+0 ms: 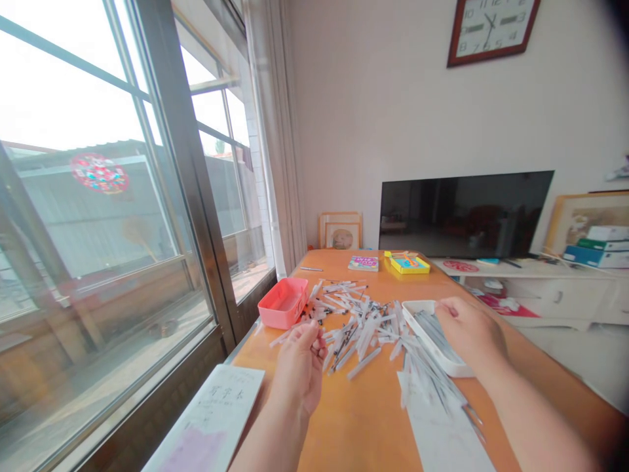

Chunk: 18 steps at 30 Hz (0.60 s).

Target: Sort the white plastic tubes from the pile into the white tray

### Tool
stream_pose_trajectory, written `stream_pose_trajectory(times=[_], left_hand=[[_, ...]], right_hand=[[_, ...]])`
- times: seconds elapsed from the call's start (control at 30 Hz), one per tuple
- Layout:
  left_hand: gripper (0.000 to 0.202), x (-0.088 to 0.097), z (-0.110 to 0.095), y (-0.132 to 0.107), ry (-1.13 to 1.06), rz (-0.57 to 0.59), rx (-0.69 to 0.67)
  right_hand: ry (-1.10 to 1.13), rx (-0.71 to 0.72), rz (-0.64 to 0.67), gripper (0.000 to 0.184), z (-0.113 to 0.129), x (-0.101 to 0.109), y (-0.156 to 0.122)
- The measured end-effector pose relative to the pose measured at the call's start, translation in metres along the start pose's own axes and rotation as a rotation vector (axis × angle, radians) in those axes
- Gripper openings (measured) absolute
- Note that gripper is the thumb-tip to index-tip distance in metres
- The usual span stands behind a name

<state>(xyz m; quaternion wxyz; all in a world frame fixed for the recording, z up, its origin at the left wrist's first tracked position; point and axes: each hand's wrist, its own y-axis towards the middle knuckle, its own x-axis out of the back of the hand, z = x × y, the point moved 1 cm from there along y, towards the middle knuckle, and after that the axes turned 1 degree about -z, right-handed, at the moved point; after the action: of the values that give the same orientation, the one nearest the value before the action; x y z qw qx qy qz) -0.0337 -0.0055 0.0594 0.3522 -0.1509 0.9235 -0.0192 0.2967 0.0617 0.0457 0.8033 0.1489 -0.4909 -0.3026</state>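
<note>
My left hand [303, 359] is closed in a pinch above the table, just in front of a red plastic box [281, 316]. Whatever its fingers may hold is too small to make out. Over the far end of a white tray [464, 371], my right hand [466, 326] has its fingertips pressed together, and any thing between them is hidden. Thin grey pen refills [432, 326] lie in the tray. Between my hands spreads a loose pile of clear pen barrels [366, 328] with small dark parts among them. More refills in clear sleeves [432, 383] lie beside the tray.
A white writing booklet [216, 406] lies at the front left, and a white sheet [437, 432] at the front right. Toward the back are a single pen [311, 269], a purple-covered booklet [363, 263] and a yellow box [407, 263]. A window [196, 196] borders the table's left side.
</note>
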Motion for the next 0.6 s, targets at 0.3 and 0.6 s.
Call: stream_pose_trajectory(times=[0.3,0.6], left_hand=[[0.047,0.016,0.014,0.037,0.160,-0.055,-0.136],[0.056,0.032,0.018,0.048,0.411,-0.071,-0.228]], right_hand=[[0.134,0.260,0.198,0.026,0.053,-0.017,-0.032],[0.160,0.397,0.419,0.019,0.071,-0.039,-0.059]])
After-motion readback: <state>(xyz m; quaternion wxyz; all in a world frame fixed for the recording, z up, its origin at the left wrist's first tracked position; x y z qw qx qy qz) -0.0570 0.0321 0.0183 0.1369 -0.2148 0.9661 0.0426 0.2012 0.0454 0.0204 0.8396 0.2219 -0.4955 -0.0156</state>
